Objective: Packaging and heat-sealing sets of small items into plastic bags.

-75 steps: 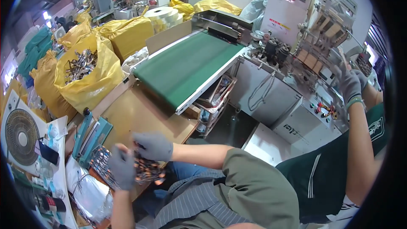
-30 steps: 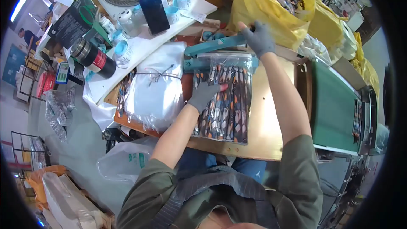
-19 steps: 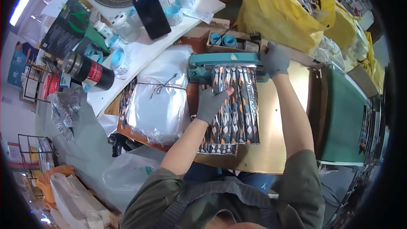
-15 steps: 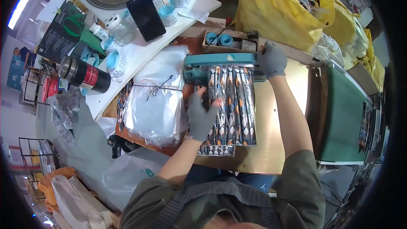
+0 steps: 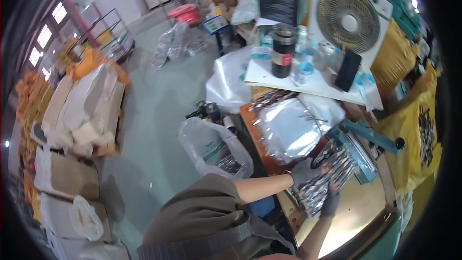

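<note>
A clear packet of striped metal pieces [image 5: 328, 177] lies on the wooden table [image 5: 351, 216], its far end at the teal sealing machine [image 5: 358, 150]. My left hand [image 5: 304, 173], in a grey glove, grips the packet's left side. My right hand [image 5: 331, 199], also gloved, holds its near edge. A pile of shiny clear bags [image 5: 292, 126] lies just left of the packet.
A white fan [image 5: 349, 18], a black flask [image 5: 282, 50] and a dark phone [image 5: 347, 70] stand on a white board behind. Yellow sacks [image 5: 417, 137] are at the right. A plastic bag [image 5: 211, 147] and stacked sacks and boxes [image 5: 79, 110] sit on the floor to the left.
The view has swung to the left, showing the floor. My right hand has come off the sealing machine's end and now holds the packet's near edge. My left hand stays on the packet.
</note>
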Demonstrator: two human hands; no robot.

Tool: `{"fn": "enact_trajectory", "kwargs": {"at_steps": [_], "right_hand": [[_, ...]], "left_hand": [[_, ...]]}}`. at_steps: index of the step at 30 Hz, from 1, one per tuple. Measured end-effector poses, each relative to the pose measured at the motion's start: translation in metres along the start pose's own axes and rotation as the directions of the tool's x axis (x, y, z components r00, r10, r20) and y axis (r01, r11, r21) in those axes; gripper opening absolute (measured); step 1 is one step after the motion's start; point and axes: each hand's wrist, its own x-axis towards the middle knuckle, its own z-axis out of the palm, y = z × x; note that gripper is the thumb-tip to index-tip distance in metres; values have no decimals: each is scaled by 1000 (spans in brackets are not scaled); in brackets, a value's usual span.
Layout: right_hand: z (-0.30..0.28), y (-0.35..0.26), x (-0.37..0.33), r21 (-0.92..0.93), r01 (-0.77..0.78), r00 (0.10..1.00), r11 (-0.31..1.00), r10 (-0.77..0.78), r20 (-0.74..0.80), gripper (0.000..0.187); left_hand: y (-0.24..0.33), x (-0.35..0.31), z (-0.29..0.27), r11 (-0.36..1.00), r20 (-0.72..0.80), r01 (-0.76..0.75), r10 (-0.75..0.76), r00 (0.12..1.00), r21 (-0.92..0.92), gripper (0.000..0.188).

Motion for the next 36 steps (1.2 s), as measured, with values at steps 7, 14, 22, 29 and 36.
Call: {"fn": "enact_trajectory", "kwargs": {"at_steps": [7,14,22,29,36], "right_hand": [[96,-32,-75,475,-299,850,827,5,527,44],[270,-168,-56,57,200,633,978,-174,754,71],[395,16,-58,-105,593,393,799,-172,903,76],[384,104,-54,-17,988,63,-153,301,951,38],[411,-34,10,-434,809,583,-396,456,672,40]], "left_hand": [[20,-83,-110,956,148,-29,75,986,-291,66],[-67,-170,-289,996,-832,-24,83,549,83,70],[-265,-200,-259,459,-616,555,-23,788,693,41],[-239,-245,-328,650,-777,-471,-316,545,-596,17],[-108,-244,-380,905,-612,107,-362,703,-412,28]]}}
